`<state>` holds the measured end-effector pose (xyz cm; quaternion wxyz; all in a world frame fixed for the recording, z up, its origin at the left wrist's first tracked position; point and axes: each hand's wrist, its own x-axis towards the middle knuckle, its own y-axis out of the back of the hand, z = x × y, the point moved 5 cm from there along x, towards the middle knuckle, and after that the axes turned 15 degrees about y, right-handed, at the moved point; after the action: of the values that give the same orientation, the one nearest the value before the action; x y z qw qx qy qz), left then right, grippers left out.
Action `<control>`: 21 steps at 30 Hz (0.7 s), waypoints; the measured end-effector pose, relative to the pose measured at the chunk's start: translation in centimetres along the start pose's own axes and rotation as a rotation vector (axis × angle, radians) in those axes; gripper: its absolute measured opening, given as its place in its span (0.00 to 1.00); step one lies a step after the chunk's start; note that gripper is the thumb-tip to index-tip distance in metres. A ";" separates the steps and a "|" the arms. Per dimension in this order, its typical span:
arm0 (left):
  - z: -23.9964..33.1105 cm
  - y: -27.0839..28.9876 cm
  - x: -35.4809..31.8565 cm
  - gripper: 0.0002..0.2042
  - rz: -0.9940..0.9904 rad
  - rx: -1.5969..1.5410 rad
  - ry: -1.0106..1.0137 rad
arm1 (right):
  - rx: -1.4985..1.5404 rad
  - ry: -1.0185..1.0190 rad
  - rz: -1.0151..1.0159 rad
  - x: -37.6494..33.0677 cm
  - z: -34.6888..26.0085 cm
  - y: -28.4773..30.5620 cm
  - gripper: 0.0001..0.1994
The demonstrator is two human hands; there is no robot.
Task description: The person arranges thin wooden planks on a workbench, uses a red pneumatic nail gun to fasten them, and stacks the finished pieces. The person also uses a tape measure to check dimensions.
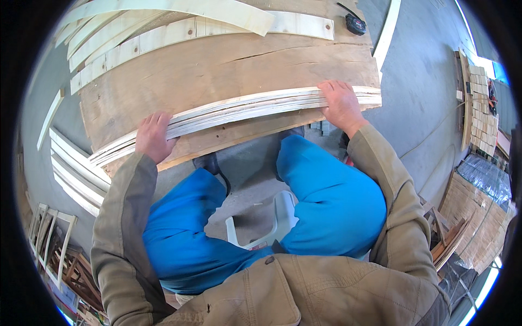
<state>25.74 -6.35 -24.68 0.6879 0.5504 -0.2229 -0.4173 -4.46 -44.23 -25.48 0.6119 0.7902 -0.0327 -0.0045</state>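
At nine o'clock, off the counter's edge, pale curved wooden strips [73,176] lie stacked on the grey floor [424,87], and lower at seven o'clock wooden frames [51,233] lean together. The left hand [154,136] rests palm down on the left part of a bundle of thin curved slats [244,108], its fingers [157,120] close together and laid flat over the top of the bundle, thumb at the near edge. The bundle lies along the near edge of the brown plywood counter [217,65], arching from eight o'clock to two o'clock. Beyond it, at eleven to twelve o'clock, more pale curved boards [163,32] lie on the counter. The right hand [340,103] presses on the right end of the bundle, fingers pressed together and curled over its far edge. A black tape measure [355,24] sits at one o'clock on the counter's far corner. At six o'clock blue trousers [326,195] flank a white plastic stool [280,217].
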 end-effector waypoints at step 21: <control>-0.3 -1.8 0.8 0.22 0.035 0.051 0.055 | -0.098 0.058 0.039 1.4 1.2 -0.4 0.14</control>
<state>25.84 -6.94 -26.63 0.6869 0.5750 -0.2238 -0.3840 -3.11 -45.40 -26.16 0.6507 0.7582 -0.0299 0.0286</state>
